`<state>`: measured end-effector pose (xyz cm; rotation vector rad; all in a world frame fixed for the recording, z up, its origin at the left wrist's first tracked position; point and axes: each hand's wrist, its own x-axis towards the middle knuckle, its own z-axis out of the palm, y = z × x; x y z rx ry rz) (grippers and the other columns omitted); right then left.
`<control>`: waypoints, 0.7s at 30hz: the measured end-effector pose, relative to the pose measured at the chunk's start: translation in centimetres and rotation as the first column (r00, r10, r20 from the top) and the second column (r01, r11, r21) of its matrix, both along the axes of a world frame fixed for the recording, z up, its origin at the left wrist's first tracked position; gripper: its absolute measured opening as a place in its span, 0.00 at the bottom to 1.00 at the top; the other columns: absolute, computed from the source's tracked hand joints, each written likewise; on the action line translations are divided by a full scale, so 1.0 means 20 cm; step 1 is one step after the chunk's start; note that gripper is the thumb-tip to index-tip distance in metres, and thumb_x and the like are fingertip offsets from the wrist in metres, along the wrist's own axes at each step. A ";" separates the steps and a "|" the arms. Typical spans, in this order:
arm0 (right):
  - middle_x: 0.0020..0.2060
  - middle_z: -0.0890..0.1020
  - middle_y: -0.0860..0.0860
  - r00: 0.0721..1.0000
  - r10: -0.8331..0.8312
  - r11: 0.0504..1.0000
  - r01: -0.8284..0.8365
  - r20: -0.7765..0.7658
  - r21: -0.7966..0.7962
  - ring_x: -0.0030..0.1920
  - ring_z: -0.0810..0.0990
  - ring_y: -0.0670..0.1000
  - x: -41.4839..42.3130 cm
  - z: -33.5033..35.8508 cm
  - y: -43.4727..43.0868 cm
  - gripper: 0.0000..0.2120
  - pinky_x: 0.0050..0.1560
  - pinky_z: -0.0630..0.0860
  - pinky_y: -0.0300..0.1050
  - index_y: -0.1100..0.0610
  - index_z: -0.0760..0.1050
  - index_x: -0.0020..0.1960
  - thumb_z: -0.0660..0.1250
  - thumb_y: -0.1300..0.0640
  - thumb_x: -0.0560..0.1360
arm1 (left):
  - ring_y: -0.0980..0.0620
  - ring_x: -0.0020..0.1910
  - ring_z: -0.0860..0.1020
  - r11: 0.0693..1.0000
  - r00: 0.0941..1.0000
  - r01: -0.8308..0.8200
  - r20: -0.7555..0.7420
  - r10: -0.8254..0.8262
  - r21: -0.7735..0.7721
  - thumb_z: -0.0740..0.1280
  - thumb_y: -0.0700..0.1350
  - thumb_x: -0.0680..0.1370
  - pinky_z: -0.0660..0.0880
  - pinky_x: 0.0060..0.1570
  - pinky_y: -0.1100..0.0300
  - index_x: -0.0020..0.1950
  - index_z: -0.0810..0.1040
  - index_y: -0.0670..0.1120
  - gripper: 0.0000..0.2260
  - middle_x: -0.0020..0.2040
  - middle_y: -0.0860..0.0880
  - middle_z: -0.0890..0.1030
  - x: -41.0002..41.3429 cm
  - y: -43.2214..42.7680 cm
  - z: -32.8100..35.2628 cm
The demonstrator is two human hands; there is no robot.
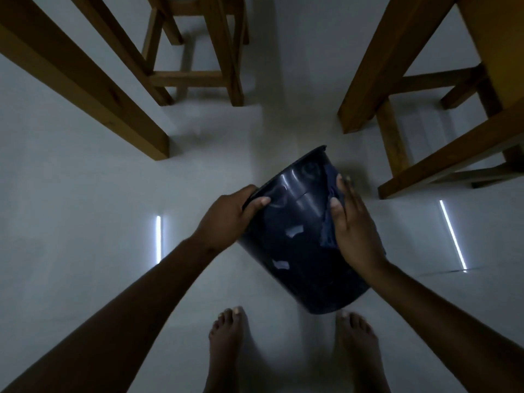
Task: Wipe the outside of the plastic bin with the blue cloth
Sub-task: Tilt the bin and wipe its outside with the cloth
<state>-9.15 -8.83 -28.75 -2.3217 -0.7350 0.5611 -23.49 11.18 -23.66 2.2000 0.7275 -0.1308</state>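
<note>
A dark blue plastic bin point(295, 239) is held tilted above the floor, its open rim pointing away from me and its base near my feet. My left hand point(229, 217) grips the rim on the left, thumb on the outer wall. Flat against the bin's right side lies my right hand point(354, 228), pressing the blue cloth point(329, 225) onto the plastic. The cloth shows only as a dark folded strip beside and under the fingers. A few pale scraps of label stick to the bin's wall.
Pale tiled floor point(85, 194) all around. Wooden table legs point(93, 80) stand at the left, a wooden stool point(198, 52) at the back, more wooden furniture point(425, 95) at the right. My bare feet point(226, 344) are at the bottom.
</note>
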 end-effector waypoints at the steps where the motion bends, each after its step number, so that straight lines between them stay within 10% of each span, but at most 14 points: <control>1: 0.79 0.54 0.49 1.000 0.005 1.000 -0.005 0.014 -0.014 0.78 0.53 0.51 -0.04 0.00 -0.02 0.30 0.73 0.61 0.59 0.45 0.48 0.78 0.42 0.36 0.79 | 0.48 0.41 0.82 0.999 0.999 -0.031 0.016 0.030 0.036 0.57 0.59 0.80 0.78 0.40 0.55 0.50 0.75 0.51 0.14 0.42 0.49 0.83 0.00 -0.02 0.00; 7: 0.79 0.50 0.53 0.804 0.466 0.885 -0.415 0.370 -0.211 0.78 0.46 0.59 -0.30 0.04 -0.06 0.26 0.74 0.55 0.62 0.46 0.45 0.78 0.39 0.42 0.81 | 0.48 0.43 0.82 0.976 0.994 0.013 0.107 -0.037 0.217 0.56 0.57 0.81 0.75 0.41 0.59 0.55 0.75 0.53 0.12 0.45 0.51 0.84 0.16 -0.05 0.03; 12: 0.79 0.51 0.48 0.994 0.104 0.995 -0.103 0.044 -0.011 0.78 0.50 0.50 -0.08 0.02 0.02 0.29 0.73 0.61 0.60 0.43 0.47 0.78 0.39 0.35 0.78 | 0.52 0.34 0.77 0.988 0.994 0.018 0.107 -0.034 0.151 0.54 0.56 0.82 0.76 0.41 0.58 0.57 0.75 0.54 0.14 0.38 0.54 0.78 0.18 -0.02 0.04; 18: 0.79 0.50 0.51 0.776 0.504 0.863 -0.447 0.379 -0.234 0.78 0.46 0.59 -0.32 0.03 -0.05 0.26 0.74 0.52 0.60 0.45 0.46 0.78 0.46 0.44 0.81 | 0.50 0.41 0.81 0.987 0.992 0.010 0.124 -0.030 0.159 0.54 0.56 0.82 0.74 0.43 0.60 0.59 0.75 0.54 0.13 0.47 0.51 0.84 0.15 -0.04 -0.01; 21: 0.79 0.51 0.51 0.899 0.333 0.943 -0.312 0.286 -0.118 0.78 0.49 0.56 -0.16 0.03 0.03 0.26 0.74 0.56 0.59 0.45 0.48 0.78 0.46 0.43 0.81 | 0.51 0.45 0.81 0.993 0.995 0.040 0.087 -0.049 0.109 0.54 0.55 0.82 0.72 0.43 0.62 0.60 0.75 0.52 0.14 0.51 0.50 0.84 0.20 -0.04 0.02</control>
